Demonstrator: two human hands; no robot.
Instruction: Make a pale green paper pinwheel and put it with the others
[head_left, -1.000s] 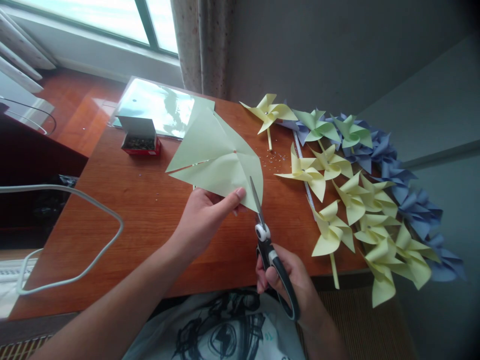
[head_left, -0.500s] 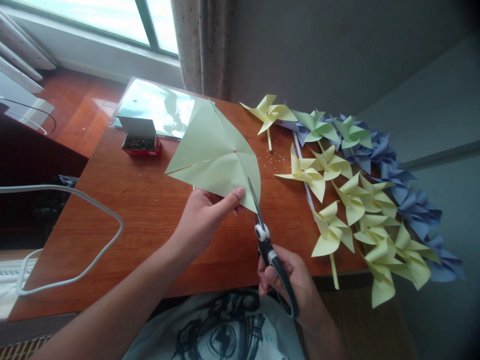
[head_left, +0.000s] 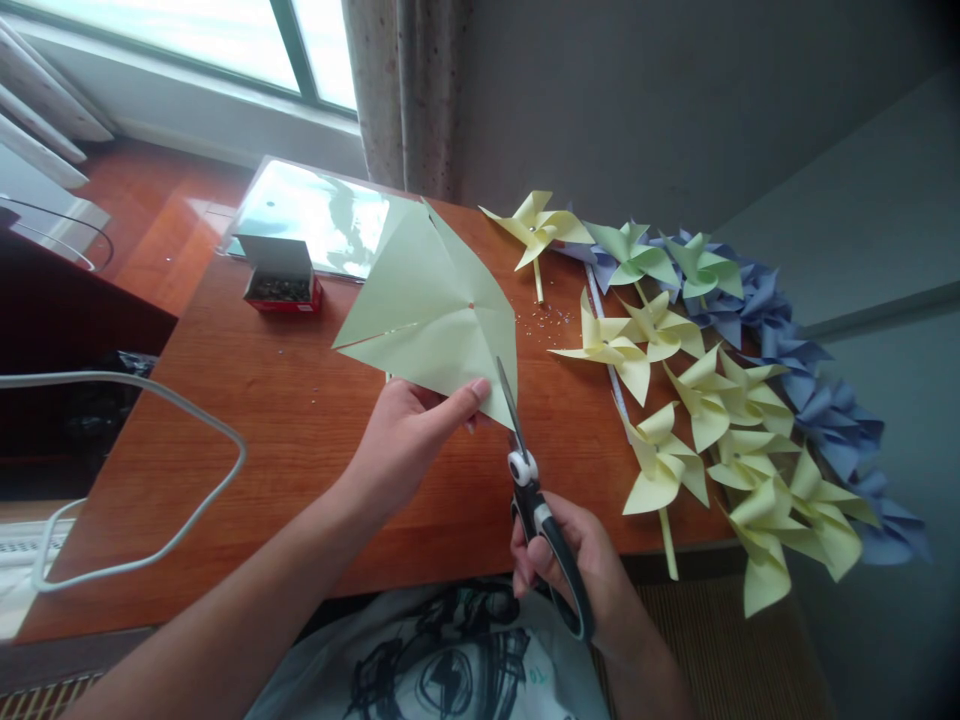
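While part of the scissor blades lay hidden behind the pale yellow-green paper square, the left hand pinched that sheet's lower corner above the wooden table; the right hand gripped the black scissor handles, wrist cut off below.

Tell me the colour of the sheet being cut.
Pale yellow-green sheet, clearest in the head view.
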